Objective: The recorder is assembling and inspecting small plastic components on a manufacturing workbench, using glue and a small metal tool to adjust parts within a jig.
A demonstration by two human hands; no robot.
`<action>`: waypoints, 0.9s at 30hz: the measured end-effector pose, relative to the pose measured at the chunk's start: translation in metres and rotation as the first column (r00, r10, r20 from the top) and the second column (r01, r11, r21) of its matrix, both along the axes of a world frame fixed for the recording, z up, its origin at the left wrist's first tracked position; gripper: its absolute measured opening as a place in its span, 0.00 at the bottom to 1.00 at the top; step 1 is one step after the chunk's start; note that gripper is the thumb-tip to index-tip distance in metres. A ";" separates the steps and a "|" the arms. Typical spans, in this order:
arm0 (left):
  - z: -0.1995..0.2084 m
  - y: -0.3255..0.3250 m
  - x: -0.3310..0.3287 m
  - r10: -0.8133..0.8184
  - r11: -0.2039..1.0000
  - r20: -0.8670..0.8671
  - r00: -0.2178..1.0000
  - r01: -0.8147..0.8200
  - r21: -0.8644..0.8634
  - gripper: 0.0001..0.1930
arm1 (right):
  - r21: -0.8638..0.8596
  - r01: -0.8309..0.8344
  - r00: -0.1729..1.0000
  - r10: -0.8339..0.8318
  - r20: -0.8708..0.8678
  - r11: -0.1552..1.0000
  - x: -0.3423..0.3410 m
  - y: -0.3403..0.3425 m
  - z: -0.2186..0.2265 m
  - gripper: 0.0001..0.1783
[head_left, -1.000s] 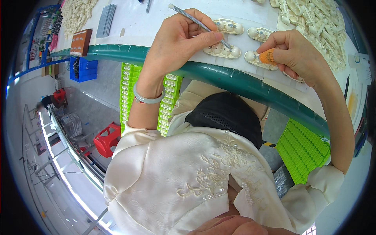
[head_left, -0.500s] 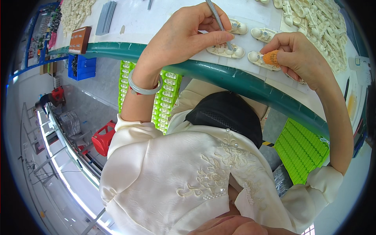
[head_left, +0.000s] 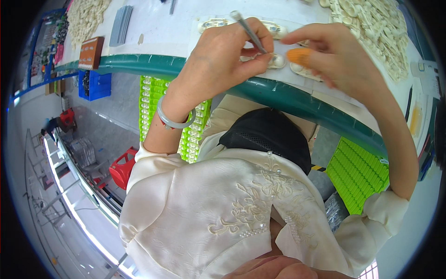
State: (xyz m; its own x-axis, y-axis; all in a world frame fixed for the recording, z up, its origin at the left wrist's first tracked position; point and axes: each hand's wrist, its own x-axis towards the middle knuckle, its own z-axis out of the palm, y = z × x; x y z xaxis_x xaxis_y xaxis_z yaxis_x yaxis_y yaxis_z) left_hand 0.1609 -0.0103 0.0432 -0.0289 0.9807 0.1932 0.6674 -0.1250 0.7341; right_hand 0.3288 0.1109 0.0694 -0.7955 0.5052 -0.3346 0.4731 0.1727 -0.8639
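Observation:
My left hand (head_left: 227,58) is closed round slim grey tweezers (head_left: 248,31), which tilt with their tip down. Right by its fingertips lies an oblong cream plastic part (head_left: 277,61), half covered by the hand. My right hand (head_left: 332,53) hovers just to the right, slightly blurred, fingers apart and nothing visible between them. One of its digits wears a ribbed orange finger cot (head_left: 298,56). Beneath that hand another cream part (head_left: 304,71) shows only partly. More of these parts lie behind, one beyond the left hand (head_left: 213,23) and one between the hands (head_left: 275,30).
Heaps of cream parts lie at the far right (head_left: 371,28) and far left (head_left: 88,18). Grey strips (head_left: 121,25) and a brown block (head_left: 91,52) are on the left. A green padded edge (head_left: 288,95) borders the table. Green trays (head_left: 360,172) and a blue bin (head_left: 96,83) are below.
My right hand has lifted off the cream part it was touching and moved up and left, its fingers spreading. My left hand has shifted slightly down, the tweezers leaning further left.

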 end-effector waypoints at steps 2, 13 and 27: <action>0.000 0.003 0.001 0.012 1.000 0.028 1.000 -0.012 -0.014 0.06 | 0.015 -0.123 0.992 0.124 -0.007 0.992 -0.010 -0.004 -0.008 0.13; -0.003 0.000 -0.008 0.003 0.998 0.147 0.989 0.006 -0.064 0.07 | -0.022 -0.075 0.995 0.076 0.062 0.997 -0.028 -0.006 -0.016 0.08; 0.003 -0.024 -0.019 0.163 0.987 0.238 0.958 -0.158 -0.041 0.11 | -0.221 -0.062 0.992 0.085 0.097 0.973 -0.028 0.002 -0.009 0.07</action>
